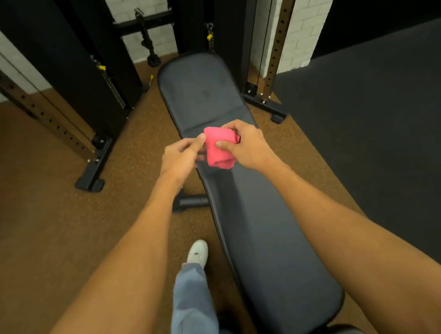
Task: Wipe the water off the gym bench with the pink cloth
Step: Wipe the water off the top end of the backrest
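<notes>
At frame centre the pink cloth (220, 149) is held bunched over the gym bench (263, 231), right hand (247, 147) clamped round it, left hand (179, 158) pinching its edge, apparently folding a wiping pad; no water discernible.

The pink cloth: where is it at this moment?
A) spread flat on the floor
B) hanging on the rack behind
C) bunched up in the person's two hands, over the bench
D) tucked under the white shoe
C: the right hand grips the bunched pink cloth, the left hand pinches its edge, and the black bench lies under both.
</notes>
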### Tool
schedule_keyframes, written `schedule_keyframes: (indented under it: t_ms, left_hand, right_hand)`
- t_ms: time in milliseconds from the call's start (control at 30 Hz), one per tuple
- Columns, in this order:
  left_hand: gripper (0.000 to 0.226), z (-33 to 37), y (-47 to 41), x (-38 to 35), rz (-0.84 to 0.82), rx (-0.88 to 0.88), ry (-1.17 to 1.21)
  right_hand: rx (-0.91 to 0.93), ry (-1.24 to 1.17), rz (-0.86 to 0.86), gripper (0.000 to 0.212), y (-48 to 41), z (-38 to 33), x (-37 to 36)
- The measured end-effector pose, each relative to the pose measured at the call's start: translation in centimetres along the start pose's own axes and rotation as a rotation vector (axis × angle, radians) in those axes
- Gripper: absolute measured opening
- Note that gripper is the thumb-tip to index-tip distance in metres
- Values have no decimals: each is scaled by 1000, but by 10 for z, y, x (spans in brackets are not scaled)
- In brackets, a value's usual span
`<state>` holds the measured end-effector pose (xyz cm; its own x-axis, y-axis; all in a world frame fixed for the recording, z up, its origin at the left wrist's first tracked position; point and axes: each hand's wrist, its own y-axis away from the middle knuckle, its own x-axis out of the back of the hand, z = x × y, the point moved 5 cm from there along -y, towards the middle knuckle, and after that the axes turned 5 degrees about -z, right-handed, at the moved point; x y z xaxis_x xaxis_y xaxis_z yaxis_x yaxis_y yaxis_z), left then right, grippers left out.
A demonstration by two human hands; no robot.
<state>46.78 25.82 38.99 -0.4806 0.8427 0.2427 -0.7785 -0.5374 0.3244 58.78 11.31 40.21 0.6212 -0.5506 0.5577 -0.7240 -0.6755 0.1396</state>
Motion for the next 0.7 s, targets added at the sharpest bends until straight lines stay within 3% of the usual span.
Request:
schedule_keyframes:
  t_ms: [233,400,700]
  left_hand:
    - [29,-42,72,9,19,71,123]
    - [25,-81,101,22,21,137,73]
    - [14,-217,150,25,-106,291,-36]
  right_hand:
    - [6,-93,-84,38,66,-1,-44]
    - [-59,-107,-175,37,99,11,-83]
    - [-270,-80,-210,39,182,68,-181]
